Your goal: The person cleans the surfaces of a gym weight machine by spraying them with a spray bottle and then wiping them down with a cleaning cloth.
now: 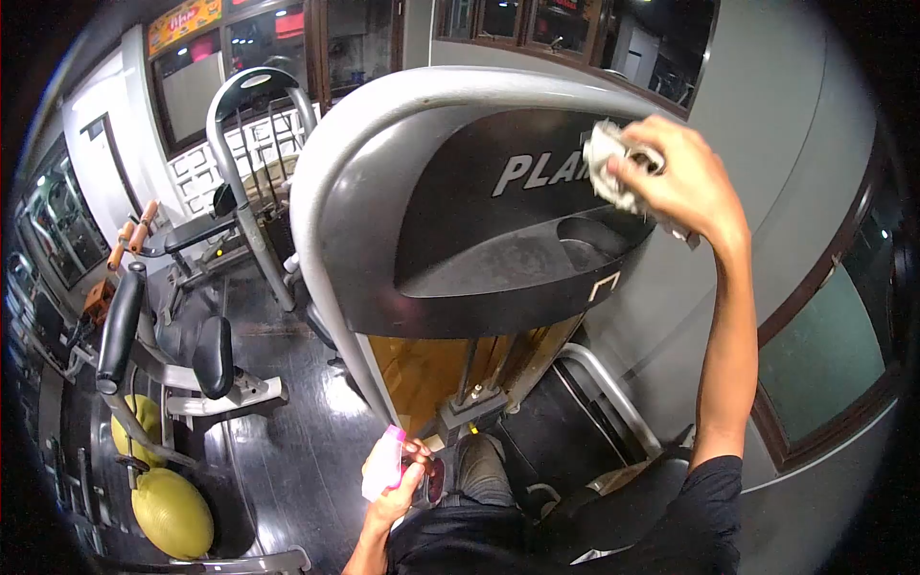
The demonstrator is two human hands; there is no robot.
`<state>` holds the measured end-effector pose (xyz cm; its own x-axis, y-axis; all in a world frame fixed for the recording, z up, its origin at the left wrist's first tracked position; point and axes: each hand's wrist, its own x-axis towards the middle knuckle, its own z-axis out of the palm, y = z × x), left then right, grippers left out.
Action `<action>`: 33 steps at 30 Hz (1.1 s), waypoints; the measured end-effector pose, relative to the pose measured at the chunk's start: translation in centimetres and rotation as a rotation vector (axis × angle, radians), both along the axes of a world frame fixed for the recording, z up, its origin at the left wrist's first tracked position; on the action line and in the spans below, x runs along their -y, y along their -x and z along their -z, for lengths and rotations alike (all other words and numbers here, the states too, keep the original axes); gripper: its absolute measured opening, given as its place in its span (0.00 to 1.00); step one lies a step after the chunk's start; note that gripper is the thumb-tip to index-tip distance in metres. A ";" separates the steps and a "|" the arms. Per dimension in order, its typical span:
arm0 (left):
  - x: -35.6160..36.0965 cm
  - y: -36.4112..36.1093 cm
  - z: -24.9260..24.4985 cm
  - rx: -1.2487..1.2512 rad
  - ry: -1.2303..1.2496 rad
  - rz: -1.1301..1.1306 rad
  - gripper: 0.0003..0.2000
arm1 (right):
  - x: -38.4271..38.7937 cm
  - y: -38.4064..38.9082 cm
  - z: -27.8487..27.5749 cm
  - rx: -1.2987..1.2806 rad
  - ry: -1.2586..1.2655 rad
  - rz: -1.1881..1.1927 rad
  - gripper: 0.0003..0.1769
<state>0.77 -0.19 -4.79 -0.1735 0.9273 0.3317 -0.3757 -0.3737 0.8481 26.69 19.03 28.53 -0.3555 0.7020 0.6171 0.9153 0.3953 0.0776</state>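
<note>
My right hand is closed around a crumpled white cloth, pressed against the upper right of the exercise machine's dark panel. The cloth and fingers cover part of the white lettering there. Below the lettering, the panel has a shelf with a rounded recess. Down near my body, my left hand grips a small translucent bottle with a bright pink top, held tilted. The bottle is apart from the machine's panel. A thick silver frame curves around the panel.
Yellow-green exercise balls lie at the lower left, near a padded bench machine. Another silver-framed machine stands at the back left. A grey wall rises close on the right, with a brown-framed window. Dark flooring spreads left.
</note>
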 end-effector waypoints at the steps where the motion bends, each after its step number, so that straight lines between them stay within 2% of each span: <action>1: 0.1 0.1 -0.3 0.009 -0.007 -0.015 0.11 | 0.2 0.8 -0.3 -0.089 -0.128 -0.024 0.21; 4: 0.5 0.2 -1.0 0.016 -0.017 -0.043 0.11 | -1.6 4.0 0.8 -0.277 -0.415 -0.316 0.18; 7: 0.7 0.5 -1.2 0.018 -0.031 -0.061 0.10 | -1.4 9.2 3.2 -0.312 -0.402 -0.527 0.20; 9: 0.9 0.6 -1.2 0.020 -0.040 -0.064 0.10 | -1.3 12.5 4.3 -0.225 -0.587 -0.545 0.23; 11: 1.2 0.8 -1.1 0.027 -0.036 -0.074 0.10 | -0.9 14.0 3.7 -0.206 -0.652 -0.618 0.24; 15: 1.0 0.5 -1.1 0.041 -0.011 -0.059 0.10 | -1.4 15.3 3.1 -0.188 -0.728 -0.675 0.24; 18: 0.4 0.4 -1.3 0.017 -0.012 -0.052 0.09 | -1.8 16.3 3.1 -0.124 -0.878 -0.745 0.24; 19: 0.2 0.3 -1.4 0.014 -0.010 -0.046 0.09 | -1.6 16.7 3.0 -0.108 -0.900 -0.729 0.21; 21: -0.2 0.2 -1.8 -0.012 -0.025 -0.050 0.09 | -1.4 17.5 2.5 -0.116 -0.881 -0.720 0.17; 23: -0.9 0.2 -2.1 -0.056 -0.044 -0.061 0.10 | -1.0 18.7 1.8 -0.137 -0.781 -0.662 0.20; 25: -1.4 0.2 -2.4 -0.102 -0.064 -0.068 0.10 | -0.7 20.0 0.8 -0.124 -0.700 -0.621 0.12; 28: -2.0 0.2 -3.1 -0.099 -0.048 -0.050 0.12 | -0.4 21.4 -1.3 -0.072 -0.583 -0.487 0.09; 30: -2.4 0.2 -4.0 -0.133 -0.101 -0.041 0.13 | -0.3 21.7 -3.5 0.080 -0.174 -0.329 0.10; 31: -2.5 0.3 -4.5 -0.137 -0.106 -0.041 0.13 | -0.8 21.5 -4.1 0.076 -0.179 -0.328 0.10; 33: -2.7 0.5 -5.8 -0.305 -0.097 0.017 0.15 | -2.2 21.0 -5.2 -0.022 -0.051 -0.338 0.13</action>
